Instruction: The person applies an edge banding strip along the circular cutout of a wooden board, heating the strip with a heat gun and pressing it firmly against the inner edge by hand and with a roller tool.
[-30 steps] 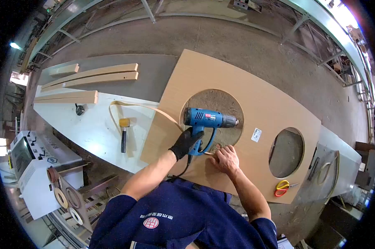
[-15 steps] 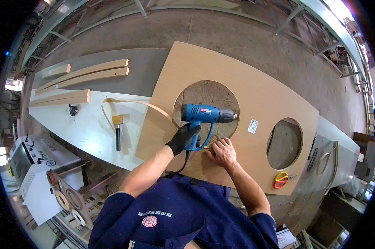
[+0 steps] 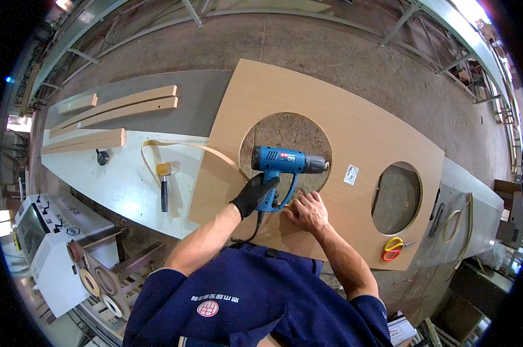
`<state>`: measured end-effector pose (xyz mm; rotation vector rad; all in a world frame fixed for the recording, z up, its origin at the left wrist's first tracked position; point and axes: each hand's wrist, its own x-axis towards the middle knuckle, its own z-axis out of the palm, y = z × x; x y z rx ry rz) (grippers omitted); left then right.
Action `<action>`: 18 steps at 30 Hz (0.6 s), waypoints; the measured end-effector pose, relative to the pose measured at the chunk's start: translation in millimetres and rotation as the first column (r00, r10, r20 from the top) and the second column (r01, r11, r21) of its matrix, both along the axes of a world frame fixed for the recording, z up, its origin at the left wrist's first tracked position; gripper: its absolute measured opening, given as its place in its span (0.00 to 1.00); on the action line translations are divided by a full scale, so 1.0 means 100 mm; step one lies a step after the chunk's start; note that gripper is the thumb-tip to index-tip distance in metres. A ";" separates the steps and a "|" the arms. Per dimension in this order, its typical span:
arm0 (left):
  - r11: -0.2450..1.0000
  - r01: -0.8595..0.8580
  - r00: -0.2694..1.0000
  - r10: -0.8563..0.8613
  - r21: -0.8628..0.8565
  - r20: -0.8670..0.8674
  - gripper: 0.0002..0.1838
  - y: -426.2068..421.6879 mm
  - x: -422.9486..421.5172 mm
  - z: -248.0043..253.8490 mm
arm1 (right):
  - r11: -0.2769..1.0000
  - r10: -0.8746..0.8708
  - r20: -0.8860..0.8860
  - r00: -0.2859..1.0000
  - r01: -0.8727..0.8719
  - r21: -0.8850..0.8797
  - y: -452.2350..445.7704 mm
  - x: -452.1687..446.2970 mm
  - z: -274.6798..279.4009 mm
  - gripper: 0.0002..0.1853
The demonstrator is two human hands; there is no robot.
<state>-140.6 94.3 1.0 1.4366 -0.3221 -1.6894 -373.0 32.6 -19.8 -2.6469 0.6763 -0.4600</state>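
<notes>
My left hand [image 3: 253, 194], in a black glove, is closed round the handle of a blue heat gun [image 3: 282, 159]. Its nozzle points right, above the large round hole in a wood-grain panel [image 3: 354, 127]. My bare right hand [image 3: 308, 211] has its fingers bent over the lower rim of that hole, close below the nozzle; they appear to pinch the strip there, though the fingertips are partly hidden. A thin, wood-coloured edge banding strip [image 3: 215, 152] loops in from the left and passes behind my left hand at the rim.
Left of the panel lie a yellow-headed mallet [image 3: 164, 185], a black tape measure [image 3: 102, 157] and several wooden pieces [image 3: 128, 107]. Scissors [image 3: 393, 248] rest near the panel's right corner, below a second hole. A white label [image 3: 351, 174] sits between the holes. A power cord trails towards my body.
The view has shifted very slightly. Both hands and the heat gun keep nearly the same places against the panel.
</notes>
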 end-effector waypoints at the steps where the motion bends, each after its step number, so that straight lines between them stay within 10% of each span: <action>1: 1.000 -0.006 1.000 0.006 0.001 -0.001 0.17 0.00 0.00 0.01 | 1.000 0.001 0.002 1.000 -0.001 0.001 0.00 0.00 0.00 0.18; 18: 0.998 -0.038 0.999 0.039 -0.046 0.016 0.16 -0.09 0.10 0.02 | 1.000 0.008 0.036 0.999 -0.008 0.002 -0.01 -0.01 0.01 0.18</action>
